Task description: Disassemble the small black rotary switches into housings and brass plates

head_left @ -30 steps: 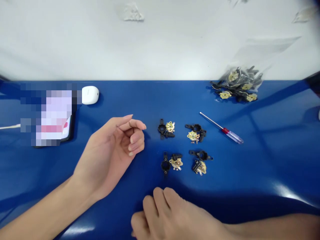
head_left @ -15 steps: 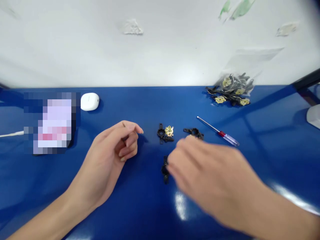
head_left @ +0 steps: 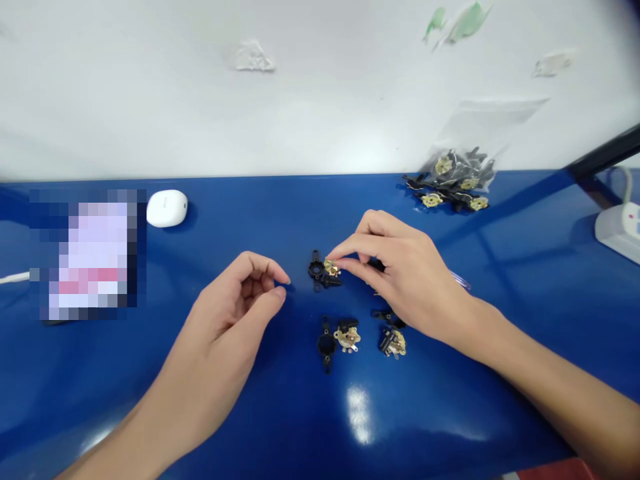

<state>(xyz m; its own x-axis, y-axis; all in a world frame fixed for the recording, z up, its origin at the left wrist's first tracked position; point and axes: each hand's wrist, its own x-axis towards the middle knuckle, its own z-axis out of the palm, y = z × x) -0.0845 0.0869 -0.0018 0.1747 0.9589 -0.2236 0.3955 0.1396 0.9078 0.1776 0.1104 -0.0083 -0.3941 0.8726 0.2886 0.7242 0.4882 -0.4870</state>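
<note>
Several small sets of black plastic parts with brass discs lie on the blue table top (head_left: 300,413). My right hand (head_left: 400,277) reaches over them and pinches the brass disc (head_left: 331,267) of the far left set, next to its black ring part (head_left: 317,271). My left hand (head_left: 235,313) hovers just left of that set, fingers curled with thumb and forefinger together; I cannot make out anything in them. Two more sets lie nearer me, one with a black ring (head_left: 326,344) and brass disc (head_left: 347,338), the other (head_left: 393,341) to its right. My right hand covers most of a screwdriver.
A clear bag of the same black and brass parts (head_left: 453,183) lies at the far right against the white wall. A white oval object (head_left: 167,208) and a blurred-out phone (head_left: 85,257) sit at the far left. A white power strip (head_left: 620,230) is at the right edge.
My right hand rose from the near edge, swept over the parts and now pinches the far left brass disc. My left hand turned over and closed its fingers. The view shifted slightly.
</note>
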